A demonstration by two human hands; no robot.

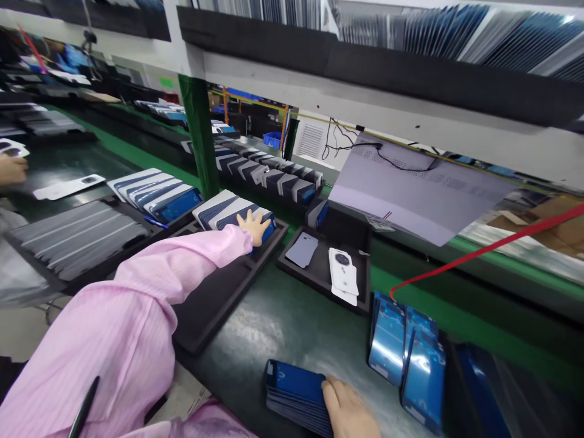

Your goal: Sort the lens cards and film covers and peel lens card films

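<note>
My left hand (254,228), in a pink sleeve, reaches out with fingers spread over the near end of a row of leaning phone back panels (223,210). These white and dark panels, with blue film at the end, lie in the far part of a black foam tray (214,304). At the lower edge, my right hand (349,410) grips the right end of a neat stack of blue-faced phone panels (296,386) on the dark green bench. Its thumb is hidden. Right of that hand lie more shiny blue-filmed phone panels (422,377) in small piles.
A smaller black tray (296,274) holds a grey panel (302,250) and white panels with round camera rings (343,272). A red strap (483,246) slants across the right. Shelves (365,52) loaded with panels hang overhead. Another person's hand (11,169) holds a panel at far left.
</note>
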